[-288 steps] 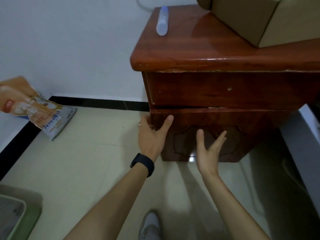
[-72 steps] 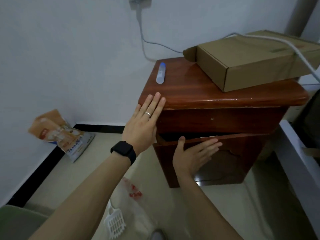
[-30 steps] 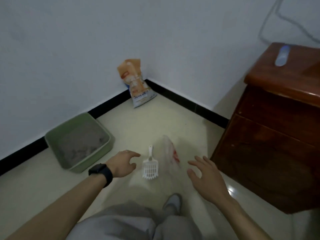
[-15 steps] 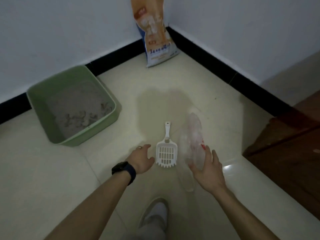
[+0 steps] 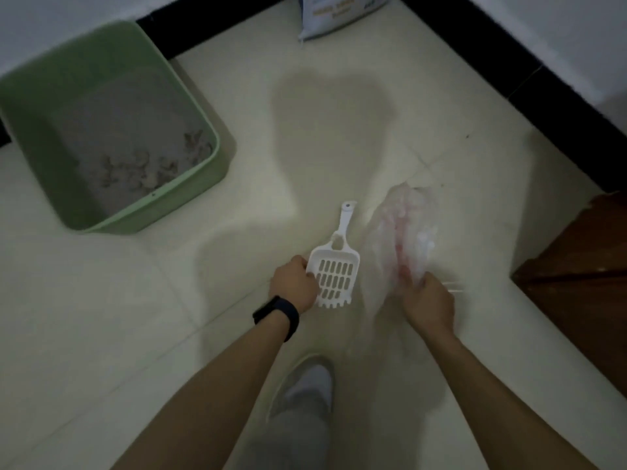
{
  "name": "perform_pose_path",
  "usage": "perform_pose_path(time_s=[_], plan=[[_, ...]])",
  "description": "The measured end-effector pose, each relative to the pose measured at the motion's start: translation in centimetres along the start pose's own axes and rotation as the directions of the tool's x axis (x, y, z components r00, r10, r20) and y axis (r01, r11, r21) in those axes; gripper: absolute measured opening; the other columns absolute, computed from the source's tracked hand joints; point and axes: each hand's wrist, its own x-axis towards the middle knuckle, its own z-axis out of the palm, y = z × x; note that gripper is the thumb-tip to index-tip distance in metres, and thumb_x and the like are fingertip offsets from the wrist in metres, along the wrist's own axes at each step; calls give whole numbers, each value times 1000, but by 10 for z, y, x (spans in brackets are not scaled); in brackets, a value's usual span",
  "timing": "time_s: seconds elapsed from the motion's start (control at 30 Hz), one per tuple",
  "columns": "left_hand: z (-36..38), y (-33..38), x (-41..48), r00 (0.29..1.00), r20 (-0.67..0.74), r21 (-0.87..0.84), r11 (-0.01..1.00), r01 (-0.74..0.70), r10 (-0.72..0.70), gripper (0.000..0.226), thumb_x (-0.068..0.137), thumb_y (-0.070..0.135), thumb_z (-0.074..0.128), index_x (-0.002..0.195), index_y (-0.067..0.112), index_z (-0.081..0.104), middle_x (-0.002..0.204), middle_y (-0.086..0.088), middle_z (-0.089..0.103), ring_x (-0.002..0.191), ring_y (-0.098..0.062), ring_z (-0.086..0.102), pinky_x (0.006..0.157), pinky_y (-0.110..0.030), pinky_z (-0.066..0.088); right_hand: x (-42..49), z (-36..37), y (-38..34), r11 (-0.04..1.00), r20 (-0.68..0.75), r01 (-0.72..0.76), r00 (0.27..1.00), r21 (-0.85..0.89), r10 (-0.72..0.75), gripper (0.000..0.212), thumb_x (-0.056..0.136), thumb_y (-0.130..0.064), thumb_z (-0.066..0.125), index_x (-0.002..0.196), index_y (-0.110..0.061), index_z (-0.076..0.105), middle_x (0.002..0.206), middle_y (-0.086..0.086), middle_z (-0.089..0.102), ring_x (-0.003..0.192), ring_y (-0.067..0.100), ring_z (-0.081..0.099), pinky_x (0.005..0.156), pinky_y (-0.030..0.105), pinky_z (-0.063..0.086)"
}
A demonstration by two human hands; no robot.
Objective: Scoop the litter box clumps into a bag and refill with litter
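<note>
Head view, left hand: our left hand [image 5: 293,284] curls round the left wall of the scoop [image 5: 334,276], gripping the slotted head rather than the handle, which points away from us.
Head view, right hand: our right hand [image 5: 427,300] bunches the near end of the bag [image 5: 403,232], fingers closed on the film; blur hides exactly how.
Head view, task things: scoop and bag lie just beside each other on the floor [image 5: 101,317], ahead of our shoe [image 5: 308,388]. The box [image 5: 217,154] sits well apart at far left, with clumps [image 5: 135,167] gathered toward its near side. The litter sack [image 5: 339,15] rests by the far wall.
Risk, grip: held by its head, the scoop cannot dig. We judge we must shift to the handle, and a one-handed shift could drop it.
Risk, bag: the film is thin and crumpled. We may lift it by a closed fold, so the mouth stays shut and clumps land on the floor.
Risk, carry: a loaded scoop crossing from box to bag would shed grains through its slots. Setting the bag beside the box would cut that.
Edges: the cabinet [image 5: 576,259] corner is near our right hand, the baseboard [image 5: 509,79] runs beyond the bag, and the box rim is raised and rounded.
Open room: a wide stretch of floor lies between box and scoop and on our left, so we can cross leftward freely.
</note>
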Motion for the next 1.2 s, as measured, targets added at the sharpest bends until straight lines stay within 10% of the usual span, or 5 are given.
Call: perform_pose_path(time_s=[0.53,1.03,1.2], plan=[[-283,-135,-360,860,-87,-360,821,444,-503,20,101,21,46,115,11,57,97,-7,65,82,-24,57,73,-30,43,-363,-196,-162,915,248,402,884,27,-396,43,99,-44,46,82,-8,61,92,15,61,80,34,62,72,32,45],[-443,-365,-294,759,-15,-424,692,584,-650,27,103,25,43,125,12,52,99,-8,63,77,-23,56,68,-33,45,-433,6,-397,775,508,614,719,-147,-474,49,97,-53,34,117,-20,65,107,3,64,103,21,57,83,28,48],[-453,-416,-243,749,-23,-435,681,589,-662,25,102,26,44,121,14,53,101,-7,65,81,-24,57,70,-35,47,-419,78,-464,791,534,596,717,-139,-447,51,99,-52,39,92,-14,72,83,6,69,89,27,65,78,34,54]])
